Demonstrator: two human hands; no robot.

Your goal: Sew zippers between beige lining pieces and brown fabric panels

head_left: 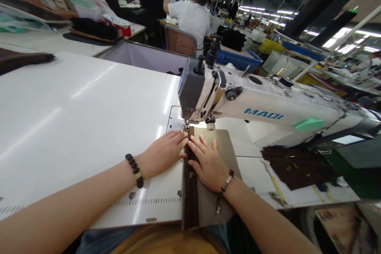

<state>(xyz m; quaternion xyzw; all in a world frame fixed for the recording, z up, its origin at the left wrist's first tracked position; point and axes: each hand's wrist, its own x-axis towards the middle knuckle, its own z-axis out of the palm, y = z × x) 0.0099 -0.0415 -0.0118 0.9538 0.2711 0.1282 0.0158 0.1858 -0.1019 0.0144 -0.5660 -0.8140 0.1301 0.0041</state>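
A brown zipper [192,198] runs lengthwise along the edge of a grey-beige fabric piece [232,151], with its far end under the presser foot [187,124] of a white sewing machine [238,103]. My left hand [163,152] lies flat with its fingertips on the zipper's left edge, close to the foot. On the fabric just right of the zipper, my right hand [210,162] rests palm down with its fingers spread. A small metal zipper pull [192,174] shows below my right thumb. The near end of the piece reaches past the table's front edge.
Brown zipper strips with metal pulls [297,166] lie right of the machine, beside a yellow tape measure [278,188]. Dark folded fabric [24,59] is at the table's far left. Beyond sit a person in white [192,20] and a blue crate [238,59].
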